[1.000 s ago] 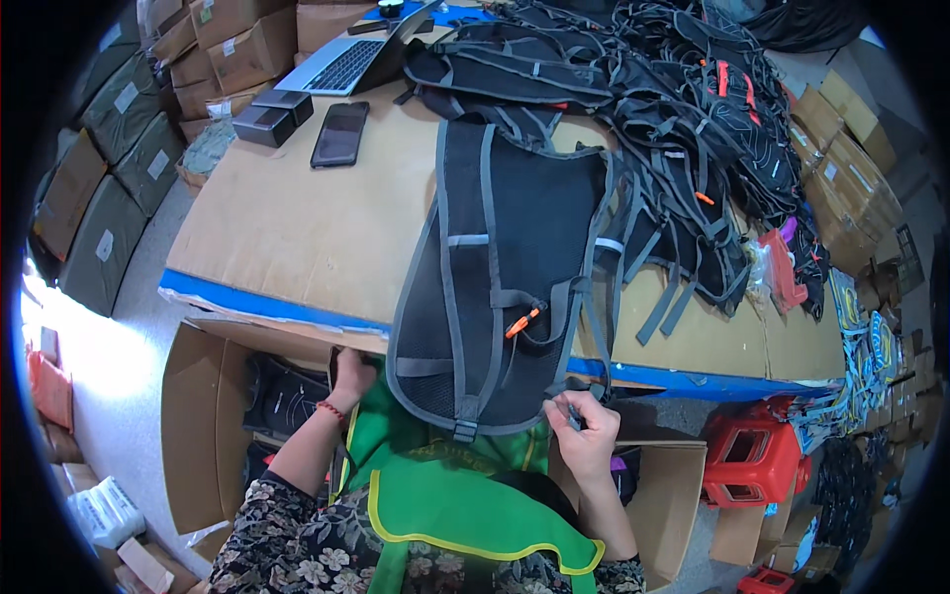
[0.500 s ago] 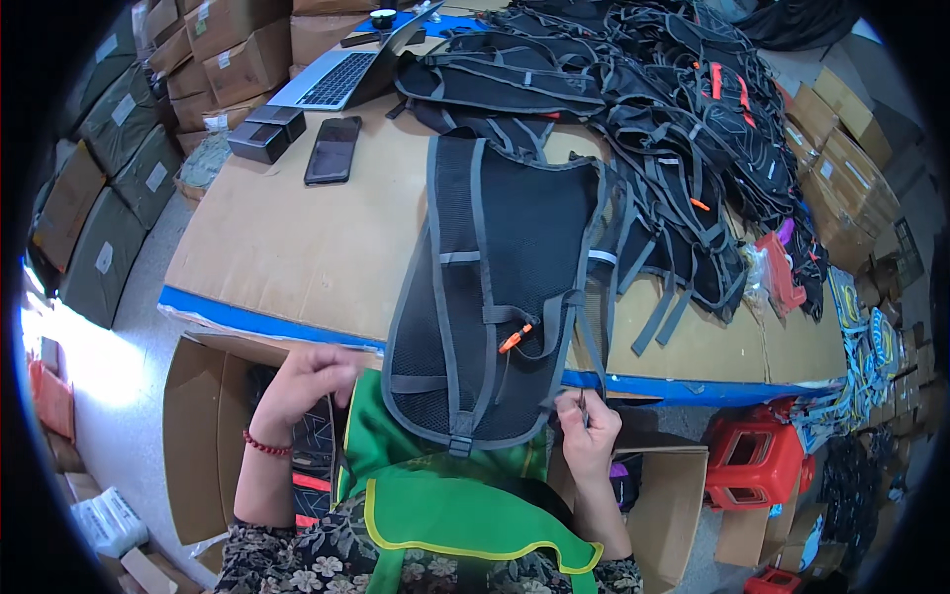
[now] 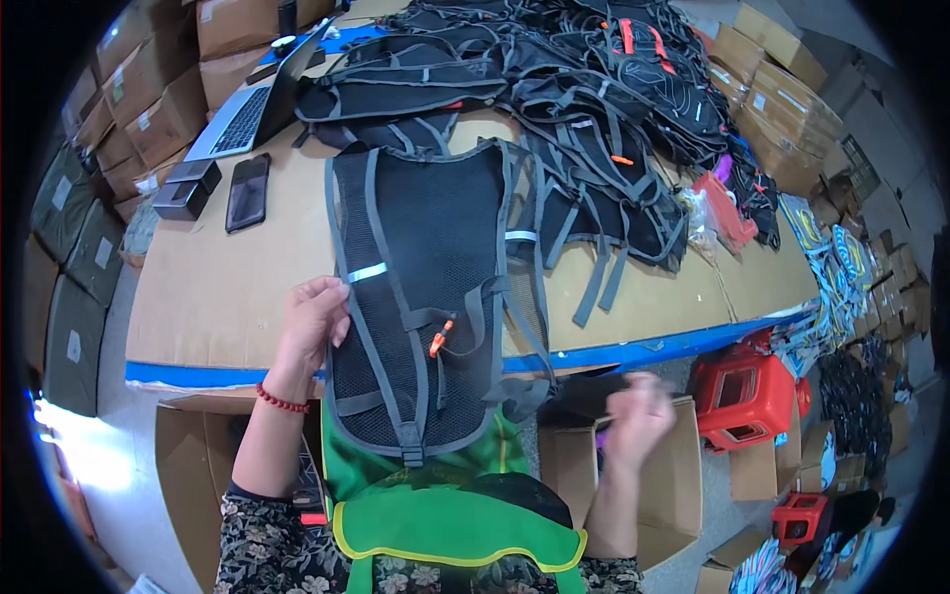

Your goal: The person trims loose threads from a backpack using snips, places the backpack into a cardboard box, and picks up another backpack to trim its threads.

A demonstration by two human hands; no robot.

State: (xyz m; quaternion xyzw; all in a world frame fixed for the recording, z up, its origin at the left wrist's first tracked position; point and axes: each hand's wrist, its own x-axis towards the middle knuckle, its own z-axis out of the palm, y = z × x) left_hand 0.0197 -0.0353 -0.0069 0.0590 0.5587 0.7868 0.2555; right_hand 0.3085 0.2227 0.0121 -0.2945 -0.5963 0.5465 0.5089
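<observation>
A black mesh backpack with grey edging lies with its straps facing up. Its lower end hangs over the table's front edge onto my green apron. An orange clip sits on the cross strap, and a buckle is at the bottom. My left hand pinches the outer edge of the left shoulder strap, near its reflective band. My right hand is raised to the right of the backpack, apart from it. Motion smears its curled fingers, so whether they hold anything is unclear.
Many black backpacks pile up across the table's back and right. A laptop, a phone and a dark box lie at the left. Open cartons flank me below the edge, with a red stool to the right.
My left hand has moved up to the strap's edge and closed on it. The right hand has left the backpack's lower right side and swung outward. The view has shifted rightward.
</observation>
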